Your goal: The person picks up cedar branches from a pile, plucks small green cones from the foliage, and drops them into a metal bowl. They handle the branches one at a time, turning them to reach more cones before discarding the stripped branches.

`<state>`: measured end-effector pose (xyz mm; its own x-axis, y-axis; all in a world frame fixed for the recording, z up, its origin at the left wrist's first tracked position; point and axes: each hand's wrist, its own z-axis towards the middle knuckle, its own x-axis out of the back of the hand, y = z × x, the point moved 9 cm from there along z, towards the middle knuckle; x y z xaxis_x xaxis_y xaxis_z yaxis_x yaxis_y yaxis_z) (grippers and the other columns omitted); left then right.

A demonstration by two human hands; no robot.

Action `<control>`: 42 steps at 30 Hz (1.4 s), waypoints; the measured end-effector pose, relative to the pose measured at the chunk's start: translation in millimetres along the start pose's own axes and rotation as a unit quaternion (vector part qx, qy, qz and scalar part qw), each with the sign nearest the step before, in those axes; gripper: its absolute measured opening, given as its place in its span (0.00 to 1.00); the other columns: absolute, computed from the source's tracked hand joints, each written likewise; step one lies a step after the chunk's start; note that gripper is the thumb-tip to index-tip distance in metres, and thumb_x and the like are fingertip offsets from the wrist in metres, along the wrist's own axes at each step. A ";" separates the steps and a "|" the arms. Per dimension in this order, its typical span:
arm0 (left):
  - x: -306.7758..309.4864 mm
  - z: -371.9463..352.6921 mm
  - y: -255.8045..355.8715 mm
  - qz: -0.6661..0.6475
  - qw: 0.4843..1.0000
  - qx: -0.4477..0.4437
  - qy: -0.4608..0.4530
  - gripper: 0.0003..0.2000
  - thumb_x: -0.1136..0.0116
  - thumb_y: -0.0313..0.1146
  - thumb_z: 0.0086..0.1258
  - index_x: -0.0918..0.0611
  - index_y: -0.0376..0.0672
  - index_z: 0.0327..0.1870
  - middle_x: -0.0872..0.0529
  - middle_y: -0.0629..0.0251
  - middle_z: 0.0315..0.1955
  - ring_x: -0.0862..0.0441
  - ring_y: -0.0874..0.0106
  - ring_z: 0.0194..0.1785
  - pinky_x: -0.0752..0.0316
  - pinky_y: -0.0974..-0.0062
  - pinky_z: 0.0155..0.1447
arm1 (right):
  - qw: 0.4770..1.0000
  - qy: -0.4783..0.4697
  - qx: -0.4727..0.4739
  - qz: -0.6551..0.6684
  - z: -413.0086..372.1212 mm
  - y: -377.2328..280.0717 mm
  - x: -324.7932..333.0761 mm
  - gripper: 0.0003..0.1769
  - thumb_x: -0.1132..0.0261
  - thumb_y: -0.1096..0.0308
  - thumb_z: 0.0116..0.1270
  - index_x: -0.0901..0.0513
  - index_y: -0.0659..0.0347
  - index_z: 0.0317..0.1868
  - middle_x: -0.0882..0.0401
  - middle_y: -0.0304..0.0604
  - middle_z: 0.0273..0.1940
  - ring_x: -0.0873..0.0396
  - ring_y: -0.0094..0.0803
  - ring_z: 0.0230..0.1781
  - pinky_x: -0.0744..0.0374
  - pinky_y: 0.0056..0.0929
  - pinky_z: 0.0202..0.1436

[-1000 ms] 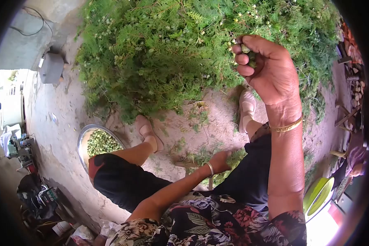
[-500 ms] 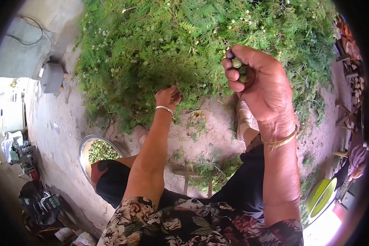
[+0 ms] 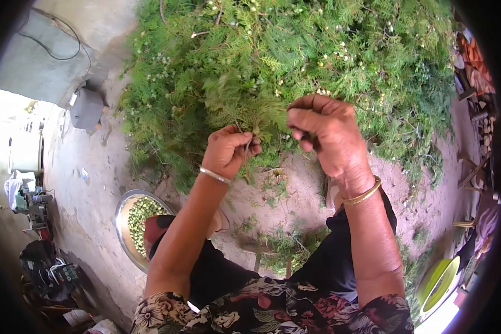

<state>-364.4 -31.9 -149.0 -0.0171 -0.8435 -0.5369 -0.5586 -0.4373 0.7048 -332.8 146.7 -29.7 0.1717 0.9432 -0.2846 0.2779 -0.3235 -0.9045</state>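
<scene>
My left hand (image 3: 228, 149) is closed on the stem of a leafy evergreen sprig (image 3: 245, 108), its fronds smeared by motion. A small green cone (image 3: 256, 131) shows at the fingertips. To the right, my right hand (image 3: 331, 133) is raised beside the sprig, with its fingers curled inward and the back of the hand towards me. The green cones seen in that palm a moment ago are hidden behind the curled fingers. Beyond both hands spreads a large heap of cut evergreen branches (image 3: 339, 67) dotted with pale green cones.
A metal basin (image 3: 121, 214) of picked green cones (image 3: 142, 217) stands by my left knee. A yellow-green tub (image 3: 440, 284) is at the lower right. Loose sprigs lie on the ground between my legs. A grey box (image 3: 87, 108) stands against the left wall.
My left hand has come up slightly with a sprig in its fingers. My right hand has moved down and left towards it, turning so that its palm and cones are out of sight.
</scene>
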 end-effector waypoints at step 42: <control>-44.2 -73.8 36.9 0.316 0.931 -0.170 -0.070 0.09 0.45 0.15 0.58 0.20 0.30 0.39 0.18 0.67 0.29 0.21 0.80 0.30 0.23 0.81 0.35 | 0.996 -0.013 0.044 -0.078 13.1 11.5 -34.1 0.09 0.31 0.69 0.58 0.17 0.67 0.35 0.23 0.34 0.22 0.32 0.15 0.18 0.34 0.13 0.20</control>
<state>-323.0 -33.7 -65.1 -0.3746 -0.9272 -0.0039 -0.1056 0.0384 0.9937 -347.9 111.8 -34.6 0.1078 0.9836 -0.1448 0.2155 -0.1653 -0.9624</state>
